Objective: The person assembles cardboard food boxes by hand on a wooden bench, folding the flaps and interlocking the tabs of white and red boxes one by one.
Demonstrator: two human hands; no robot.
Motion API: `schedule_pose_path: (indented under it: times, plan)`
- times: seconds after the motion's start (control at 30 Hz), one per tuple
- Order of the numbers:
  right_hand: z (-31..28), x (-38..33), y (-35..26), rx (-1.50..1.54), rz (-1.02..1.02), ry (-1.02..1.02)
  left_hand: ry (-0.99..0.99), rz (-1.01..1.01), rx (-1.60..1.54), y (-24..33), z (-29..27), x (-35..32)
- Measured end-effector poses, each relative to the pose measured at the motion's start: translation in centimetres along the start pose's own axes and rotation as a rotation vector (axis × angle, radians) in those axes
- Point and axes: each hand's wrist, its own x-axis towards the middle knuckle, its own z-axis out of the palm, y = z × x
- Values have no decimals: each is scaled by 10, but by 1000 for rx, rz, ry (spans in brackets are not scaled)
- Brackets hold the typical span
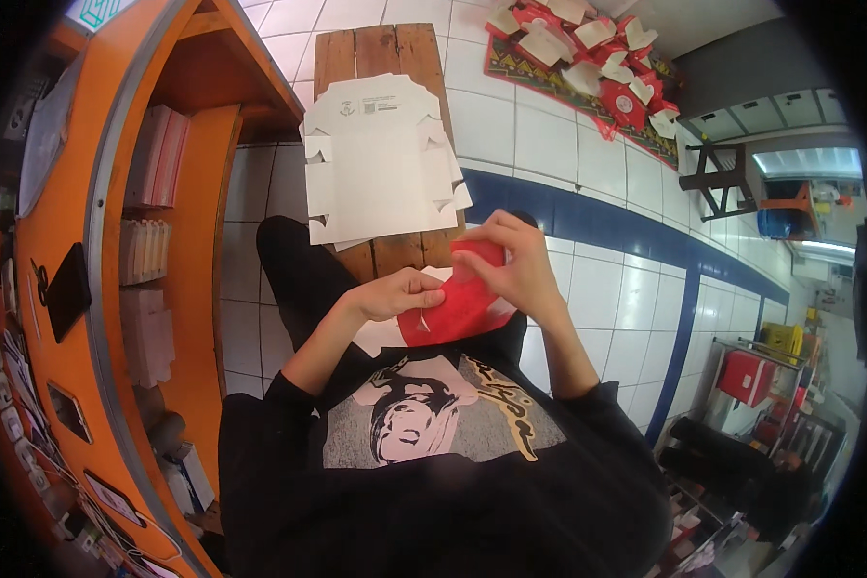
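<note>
A red and white cardboard box blank (443, 313) is held in front of my lap, its red face toward me and partly bent. My left hand (395, 294) pinches its left side, near a small cut flap. Higher up on the right, my right hand (511, 258) grips a red flap between thumb and fingers. Just beyond my hands, a stack of flat white box blanks (387, 183) with notched edges lies on a wooden bench (380, 50). My fingers and the blur along the right edge hide part of the blank's folds.
An orange counter with shelves (116, 289) stands close on my left, with a dark phone (67, 292) on it. Many folded red and white boxes (588, 58) are heaped on a patterned mat (549, 91) at the far right. Beyond them is a dark stool (721, 181).
</note>
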Motion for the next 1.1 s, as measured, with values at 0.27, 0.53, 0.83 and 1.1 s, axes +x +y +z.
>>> schedule_pose_path:
  times: [0.27,0.53,0.83,1.1]
  plan:
    - [-4,3,4,-308,29,-501,58,-17,181,10,14,-5]
    - [13,2,-16,-567,-384,290,609,308,-246,52,22,-1]
    - [43,12,2,-335,-709,348,918,667,-316,95,26,0]
    - [33,15,-15,-65,-732,494,704,612,-743,78,22,0]
